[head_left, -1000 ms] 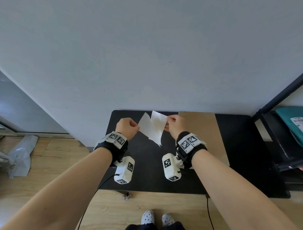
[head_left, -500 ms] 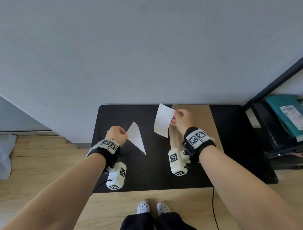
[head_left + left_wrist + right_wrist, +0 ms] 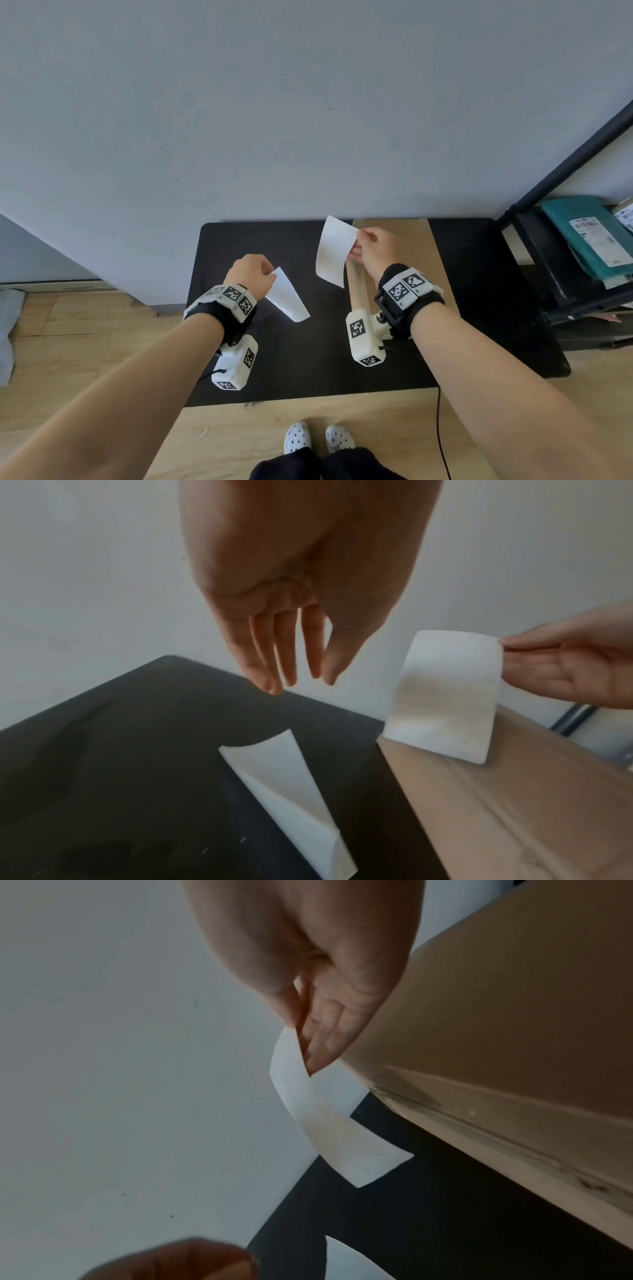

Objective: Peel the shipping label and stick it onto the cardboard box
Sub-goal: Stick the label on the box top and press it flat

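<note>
My right hand [image 3: 373, 248] pinches the right edge of the white shipping label [image 3: 334, 251], which hangs curved over the left edge of the flat cardboard box [image 3: 424, 260]. In the right wrist view thumb and fingers [image 3: 308, 1031] clamp the label [image 3: 329, 1118] beside the box [image 3: 514, 1015]. The left hand [image 3: 251, 274] hovers above the black table [image 3: 260, 246]. Its fingers [image 3: 294, 653] hang straight and hold nothing. The curled white backing sheet [image 3: 291, 791] lies just below them, seen in the head view as a backing sheet [image 3: 286, 296] right of the left hand.
A black metal rack [image 3: 548, 274] stands at the right with teal parcels [image 3: 589, 236] on it. The grey wall runs directly behind the table. Wooden floor and my feet [image 3: 317, 440] are at the near edge. A grey bag [image 3: 7, 329] lies far left.
Label and backing came fully apart. My left hand moved down and left with the backing and let it go. My right hand carried the label right, to the box's edge.
</note>
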Motion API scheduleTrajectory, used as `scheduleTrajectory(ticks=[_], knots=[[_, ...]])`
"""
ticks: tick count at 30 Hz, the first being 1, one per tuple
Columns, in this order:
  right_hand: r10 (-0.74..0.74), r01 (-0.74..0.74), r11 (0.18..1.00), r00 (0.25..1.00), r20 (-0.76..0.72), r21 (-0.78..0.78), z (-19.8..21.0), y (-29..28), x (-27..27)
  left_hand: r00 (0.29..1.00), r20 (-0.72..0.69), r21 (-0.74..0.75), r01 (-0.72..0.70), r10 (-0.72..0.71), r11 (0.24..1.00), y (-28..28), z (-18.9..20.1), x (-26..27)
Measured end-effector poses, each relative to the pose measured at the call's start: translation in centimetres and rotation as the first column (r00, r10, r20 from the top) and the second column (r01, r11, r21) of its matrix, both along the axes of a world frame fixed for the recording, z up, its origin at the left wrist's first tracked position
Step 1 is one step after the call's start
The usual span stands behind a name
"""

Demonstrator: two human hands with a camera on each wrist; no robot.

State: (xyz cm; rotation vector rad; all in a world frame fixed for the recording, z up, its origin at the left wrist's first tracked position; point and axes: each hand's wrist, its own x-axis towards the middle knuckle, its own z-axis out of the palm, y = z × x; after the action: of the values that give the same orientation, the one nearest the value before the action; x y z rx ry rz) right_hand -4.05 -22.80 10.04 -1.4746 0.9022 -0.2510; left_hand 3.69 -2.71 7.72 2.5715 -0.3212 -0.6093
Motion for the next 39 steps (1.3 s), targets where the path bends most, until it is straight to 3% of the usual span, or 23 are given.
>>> scheduleTrajectory(ticks=[5,11,21,27,31,34,39], knots=[[-0.010,0.003,0.996,0.996,0.087,0.085,2.1,1.1,-0.1,0.989,0.118,-0.172,0.109,-0.089,0.979,-3.9,4.2,-1.6],[-0.001,-0.013,0.994,0.991,0.132,0.108,4.4,1.7,-0.9,0.961,0.238,-0.138,0.174,-0.138,0.975,-7.2,7.2,-3.6],[-0.004,-0.016,0.995,0.980,0.201,0.102,5.9,0.9,-2.8,0.918,0.364,-0.113,0.214,-0.160,0.970,-7.7,8.4,-4.5],[-0.033,0.016,0.996,0.979,0.203,0.088,6.4,-1.2,-3.6,0.971,0.233,-0.255,0.120,-0.059,0.960,-8.8,9.3,-3.5],[-0.055,0.064,0.994,0.993,0.100,-0.094,5.4,-4.0,-4.4,0.989,0.144,-0.389,0.099,-0.046,0.916,-10.0,9.2,-3.0],[-0.009,0.008,0.985,1.000,-0.006,-0.173,4.8,-5.9,-5.3,0.994,0.091,-0.433,0.093,-0.060,0.897,-11.0,8.8,-3.2],[0.134,-0.137,0.984,0.990,-0.039,-0.115,4.1,-8.4,-6.6,0.997,-0.053,-0.500,0.030,-0.065,0.866,-13.1,8.2,-4.7]])
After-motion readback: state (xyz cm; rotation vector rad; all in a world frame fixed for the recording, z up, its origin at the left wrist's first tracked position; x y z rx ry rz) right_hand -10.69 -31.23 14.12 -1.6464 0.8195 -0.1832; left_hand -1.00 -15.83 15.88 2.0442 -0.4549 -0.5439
